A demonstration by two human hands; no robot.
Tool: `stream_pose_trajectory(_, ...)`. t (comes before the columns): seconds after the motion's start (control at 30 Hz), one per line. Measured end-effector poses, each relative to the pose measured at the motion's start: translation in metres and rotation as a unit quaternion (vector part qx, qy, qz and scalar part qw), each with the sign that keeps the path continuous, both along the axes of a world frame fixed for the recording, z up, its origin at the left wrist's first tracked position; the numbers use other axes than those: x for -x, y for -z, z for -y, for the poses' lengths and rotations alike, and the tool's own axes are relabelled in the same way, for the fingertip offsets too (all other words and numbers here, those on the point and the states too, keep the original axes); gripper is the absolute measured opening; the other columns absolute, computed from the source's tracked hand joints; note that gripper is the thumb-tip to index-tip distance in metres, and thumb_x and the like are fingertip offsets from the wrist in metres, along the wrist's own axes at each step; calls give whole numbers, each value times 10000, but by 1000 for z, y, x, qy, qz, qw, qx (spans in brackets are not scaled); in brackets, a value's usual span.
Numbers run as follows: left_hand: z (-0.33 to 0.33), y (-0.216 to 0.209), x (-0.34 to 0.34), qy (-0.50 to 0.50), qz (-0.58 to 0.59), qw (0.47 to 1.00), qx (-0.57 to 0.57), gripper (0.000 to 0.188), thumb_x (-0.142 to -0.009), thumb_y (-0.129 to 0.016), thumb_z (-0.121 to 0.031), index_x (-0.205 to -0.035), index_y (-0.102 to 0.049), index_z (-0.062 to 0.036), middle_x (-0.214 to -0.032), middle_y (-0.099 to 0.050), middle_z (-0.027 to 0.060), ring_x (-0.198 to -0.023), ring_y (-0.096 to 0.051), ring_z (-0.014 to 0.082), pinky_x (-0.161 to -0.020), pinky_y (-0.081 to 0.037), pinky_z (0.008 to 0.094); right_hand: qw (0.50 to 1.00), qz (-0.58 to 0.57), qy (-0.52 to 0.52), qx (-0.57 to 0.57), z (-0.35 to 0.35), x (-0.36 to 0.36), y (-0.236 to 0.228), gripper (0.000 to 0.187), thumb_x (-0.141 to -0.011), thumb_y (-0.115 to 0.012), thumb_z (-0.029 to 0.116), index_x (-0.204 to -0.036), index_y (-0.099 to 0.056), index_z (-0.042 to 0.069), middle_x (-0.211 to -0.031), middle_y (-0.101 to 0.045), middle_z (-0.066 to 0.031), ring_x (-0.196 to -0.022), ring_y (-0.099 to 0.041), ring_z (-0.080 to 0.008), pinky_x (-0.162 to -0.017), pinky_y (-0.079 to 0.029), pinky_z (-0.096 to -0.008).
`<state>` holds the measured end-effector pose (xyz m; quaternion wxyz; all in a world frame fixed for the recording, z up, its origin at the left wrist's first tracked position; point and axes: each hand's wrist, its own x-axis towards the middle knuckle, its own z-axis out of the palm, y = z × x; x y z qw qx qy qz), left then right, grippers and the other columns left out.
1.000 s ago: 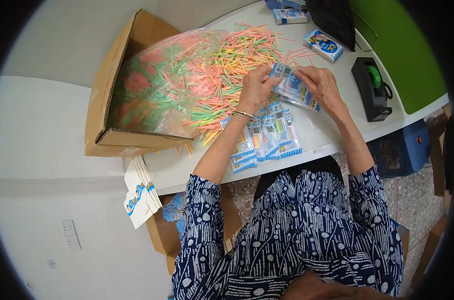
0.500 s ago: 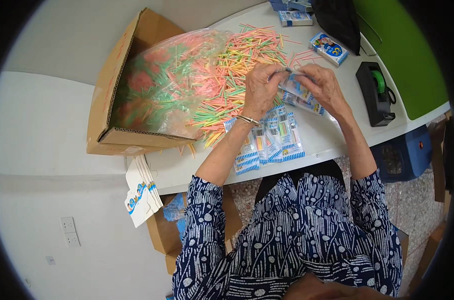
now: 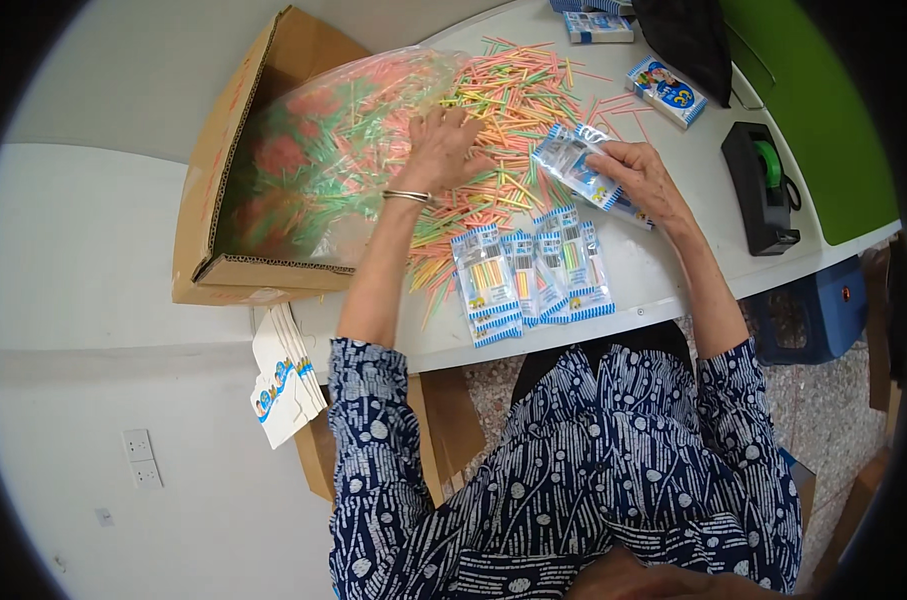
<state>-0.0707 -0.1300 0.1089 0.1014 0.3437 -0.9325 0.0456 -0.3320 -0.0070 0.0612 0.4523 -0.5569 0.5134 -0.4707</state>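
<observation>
My left hand [image 3: 443, 150], fingers spread, rests at the edge of a heap of thin pink, yellow and green sticks [image 3: 518, 100], beside a clear plastic bag [image 3: 363, 110] full of the same sticks. My right hand [image 3: 641, 180] pinches a small clear packet [image 3: 573, 165] with blue-striped ends between thumb and fingers. Its contents are hard to make out. Part of another packet shows beneath that hand. Closer to me lie several filled packets [image 3: 488, 275], overlapping in a row, with coloured sticks visible inside.
An open cardboard box [image 3: 223, 180] on its side holds the bag at the left. A black tape dispenser [image 3: 758, 190] with green tape stands right. Small blue-and-white boxes [image 3: 665, 92] and a black bag [image 3: 685, 45] lie behind. White printed cards [image 3: 285, 380] hang by the table edge.
My left hand has let go of the packet and moved left onto the sticks, its fingers spreading. My right hand keeps the packet, which now lies flatter and more in view.
</observation>
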Motion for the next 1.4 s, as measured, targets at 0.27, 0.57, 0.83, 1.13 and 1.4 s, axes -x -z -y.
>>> stream_pose_trajectory(0.27,-20,5,10,46,246,967,40,542,-674,-663,-274,-1160,-531,-75,-1277,-446,166,-1266,-332,390,-1020,-235,578,997,55,29,-37,-1,6,3,253,-865,-633,297,-789,-659,57,-647,-527,72,-590,-429,2,-548,-333,-186)
stream_pose_trajectory(0.57,-16,36,18,99,121,980,127,258,-742,-598,-193,-910,-575,1,-993,-532,139,-1033,-469,292,-933,-324,484,996,62,40,-46,-2,6,1,252,-854,-641,309,-809,-672,63,-655,-555,66,-587,-451,0,-548,-341,-182)
stream_pose_trajectory(0.83,-14,42,9,48,23,992,113,234,-791,-604,-166,-940,-499,-19,-885,-531,133,-952,-498,292,-893,-314,458,993,104,52,-36,5,4,4,272,-871,-613,296,-832,-672,33,-630,-561,54,-531,-440,-11,-480,-328,-206)
stream_pose_trajectory(1.13,-2,14,6,-76,-299,921,-239,219,-993,-383,-219,-914,-429,-20,-825,-585,121,-778,-553,235,-767,-426,343,943,325,66,-8,12,-35,-26,193,-883,-626,251,-883,-634,58,-787,-633,36,-626,-515,5,-559,-384,-167)
stream_pose_trajectory(1.4,-5,27,32,51,-28,998,-34,123,-832,-492,-34,-938,-488,29,-855,-542,180,-833,-526,333,-797,-425,428,925,370,86,-3,24,-23,-10,193,-885,-628,215,-962,-633,38,-833,-661,-2,-702,-593,-31,-627,-450,-181)
